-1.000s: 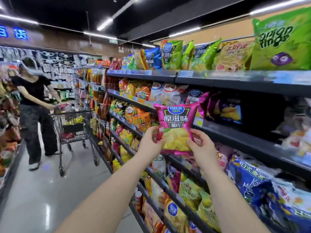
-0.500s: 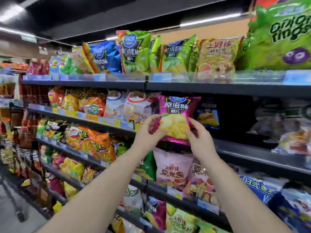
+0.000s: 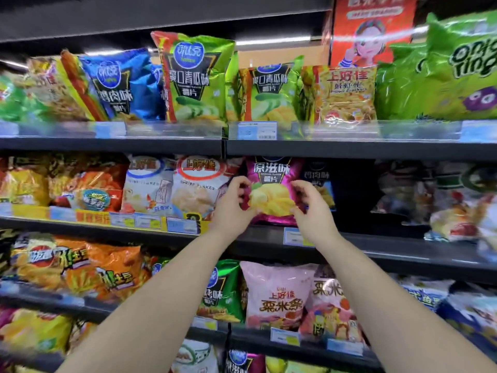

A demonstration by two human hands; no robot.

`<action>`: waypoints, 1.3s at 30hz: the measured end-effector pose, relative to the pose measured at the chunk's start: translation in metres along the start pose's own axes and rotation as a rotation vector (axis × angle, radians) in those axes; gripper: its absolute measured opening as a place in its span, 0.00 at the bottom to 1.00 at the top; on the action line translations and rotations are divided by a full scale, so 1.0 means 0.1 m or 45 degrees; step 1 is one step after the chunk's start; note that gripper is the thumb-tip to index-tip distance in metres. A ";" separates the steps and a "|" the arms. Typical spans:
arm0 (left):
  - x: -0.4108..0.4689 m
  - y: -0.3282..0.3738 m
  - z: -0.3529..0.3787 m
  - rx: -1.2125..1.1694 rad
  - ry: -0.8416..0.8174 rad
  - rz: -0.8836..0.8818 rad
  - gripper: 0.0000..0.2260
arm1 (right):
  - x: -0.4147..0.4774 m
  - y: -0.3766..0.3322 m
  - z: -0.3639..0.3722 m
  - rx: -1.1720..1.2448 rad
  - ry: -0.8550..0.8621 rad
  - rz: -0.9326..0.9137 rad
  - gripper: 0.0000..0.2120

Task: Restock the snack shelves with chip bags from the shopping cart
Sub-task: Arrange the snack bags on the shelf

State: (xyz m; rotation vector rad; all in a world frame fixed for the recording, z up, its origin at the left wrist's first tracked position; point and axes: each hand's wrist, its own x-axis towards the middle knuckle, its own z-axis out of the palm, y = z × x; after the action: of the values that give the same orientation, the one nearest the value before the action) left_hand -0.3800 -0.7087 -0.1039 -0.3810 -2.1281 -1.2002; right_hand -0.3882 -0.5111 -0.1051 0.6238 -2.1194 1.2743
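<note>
A magenta chip bag (image 3: 271,189) with yellow chips printed on it stands upright on the second shelf (image 3: 390,247), under the top shelf's edge. My left hand (image 3: 234,204) grips the bag's left side with curled fingers. My right hand (image 3: 313,208) pinches its right side. A dark blue chip bag (image 3: 320,181) stands just right of it, partly hidden by my right hand. The shopping cart is out of view.
White shrimp-flake bags (image 3: 193,187) stand left of the magenta bag. Right of the blue bag the shelf holds a dark gap (image 3: 355,200). Green cucumber chip bags (image 3: 193,82) line the top shelf. Pink bags (image 3: 277,294) fill the shelf below.
The view has swung from the aisle to face the shelves. Both hands have carried the magenta bag up and inward onto the second shelf. The cart and the other person have left the view.
</note>
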 end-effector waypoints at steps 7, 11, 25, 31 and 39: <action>-0.08 -0.16 -0.04 0.063 -0.083 0.031 0.27 | -0.04 0.13 0.03 0.043 -0.155 0.063 0.26; -0.17 -0.20 -0.13 0.046 -0.094 0.012 0.18 | -0.07 0.06 0.05 0.111 -0.194 0.078 0.12; -0.46 0.16 0.25 0.622 0.253 0.469 0.14 | -0.46 -0.01 -0.28 -0.541 0.081 -0.198 0.11; -0.69 0.68 1.19 0.649 -0.009 0.664 0.14 | -0.96 0.22 -0.97 -1.077 0.081 -0.162 0.14; -1.38 1.84 2.74 0.451 -0.500 0.848 0.12 | -2.19 0.54 -2.59 -1.577 0.085 0.359 0.13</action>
State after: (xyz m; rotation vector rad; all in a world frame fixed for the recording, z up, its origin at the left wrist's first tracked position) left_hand -0.2888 -0.3707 -0.1761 -1.1221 -2.1972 -0.3789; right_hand -0.2037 -0.2352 -0.1930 -0.2612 -2.4508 -0.0773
